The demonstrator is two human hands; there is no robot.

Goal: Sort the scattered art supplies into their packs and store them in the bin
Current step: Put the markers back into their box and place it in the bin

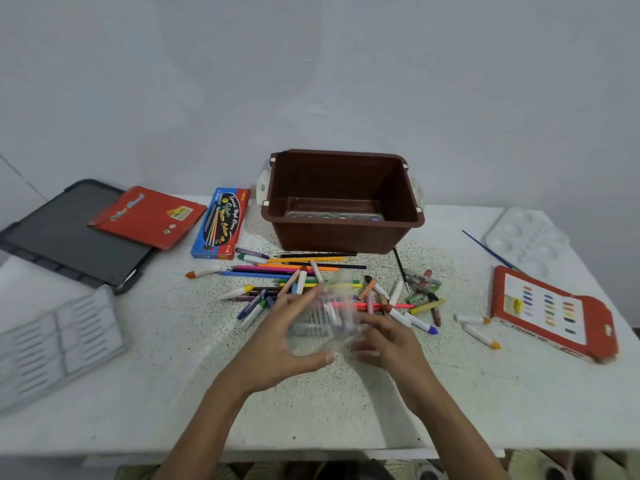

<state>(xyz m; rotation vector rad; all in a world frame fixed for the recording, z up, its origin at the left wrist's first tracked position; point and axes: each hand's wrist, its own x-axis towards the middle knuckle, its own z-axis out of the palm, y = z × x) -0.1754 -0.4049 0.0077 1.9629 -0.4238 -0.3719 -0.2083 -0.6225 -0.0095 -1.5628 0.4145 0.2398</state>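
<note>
The white speckled table (450, 393) carries a black lid (69, 233) at far left and a brown bin (346, 237) at rear centre, with a paint set (332, 216) on the bin floor. A ridged grey tray (59, 341) lies at the near left edge. A red pack (550, 310) sits at right, a blue pencil box (221, 223) left of the bin. Scattered pencils and crayons (311, 275) lie in front of the bin. The left hand (287, 337) and right hand (388, 344) grip a blurred clear plastic tray (322, 320) between curled fingers, above the pile.
</note>
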